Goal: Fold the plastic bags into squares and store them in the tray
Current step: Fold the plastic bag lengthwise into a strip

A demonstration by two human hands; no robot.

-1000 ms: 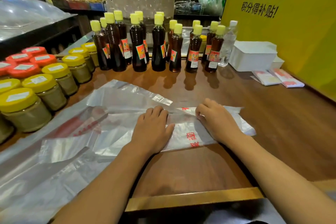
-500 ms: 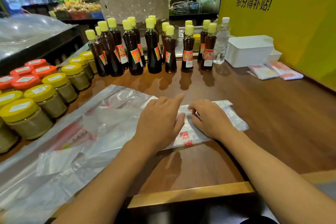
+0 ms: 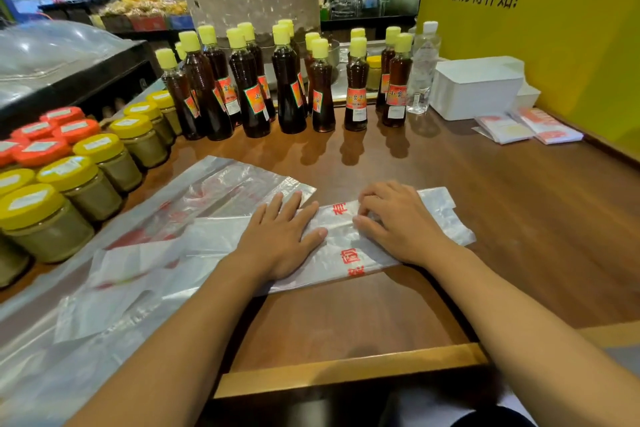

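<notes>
Lying across the middle of the brown wooden table (image 3: 519,236): one translucent plastic bag with red printed characters (image 3: 346,250), folded into a long flat strip that runs from lower left to upper right.

Hands — both on the strip, a short gap between them. Left hand (image 3: 280,239): palm down, fingers straight and together, pressing the plastic flat. Right hand (image 3: 398,222): knuckles up, fingers bent, fingertips (image 3: 362,218) pinching a fold of the strip near its middle; the strip's right end shows beyond this hand.

Further stock of bags — a loose spread of clear plastic bags with red print (image 3: 138,270) covers the left side of the table and runs under the strip's left end (how many lie there cannot be told).

Storage: a white rectangular plastic tray (image 3: 478,90) stands at the far right of the table against the yellow wall with black characters (image 3: 554,28), well apart from the hands. Just in front of it lie two flat folded packets, white with red print (image 3: 526,126).

Other goods on the table:
- a row of dark brown sauce bottles with yellow caps (image 3: 287,87) along the far edge, upright;
- a clear water bottle with a white cap (image 3: 422,69) at the row's right end, beside the tray;
- squat jars with yellow lids (image 3: 83,180) in rows on the left;
- jars with red lids (image 3: 45,142) behind them.
</notes>
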